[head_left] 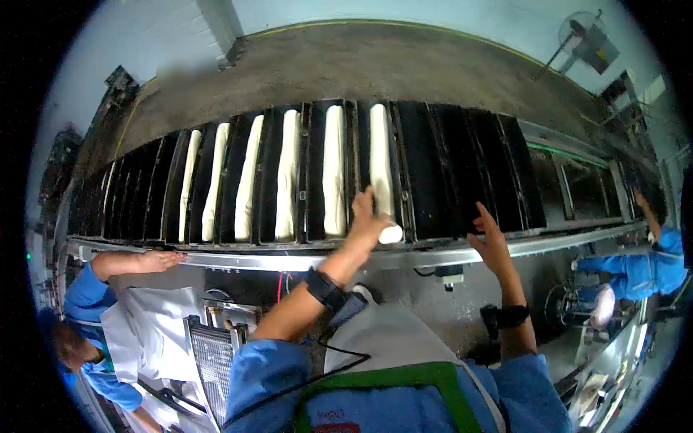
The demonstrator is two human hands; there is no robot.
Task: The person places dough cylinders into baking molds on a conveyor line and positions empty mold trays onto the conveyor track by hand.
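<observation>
Long pale dough logs lie in the channels of black baking pans. My left hand (367, 224) is at the near end of the rightmost dough log (380, 155), its fingers extended along and across the dough, touching it. This log's near end juts past the others, by the pan's front edge. Left of it lies another dough log (333, 166) in its own channel. My right hand (492, 242) hovers by the front edge of the dark pan channels (462, 173) on the right, fingers apart and holding nothing.
A metal rail (317, 261) runs along the front of the pans. At left, a co-worker's hand (159, 260) reaches toward the rail. Another person in blue (642, 267) stands at right. Conveyor framing (577, 187) continues beyond the pans, and a fan (588, 43) stands by the wall.
</observation>
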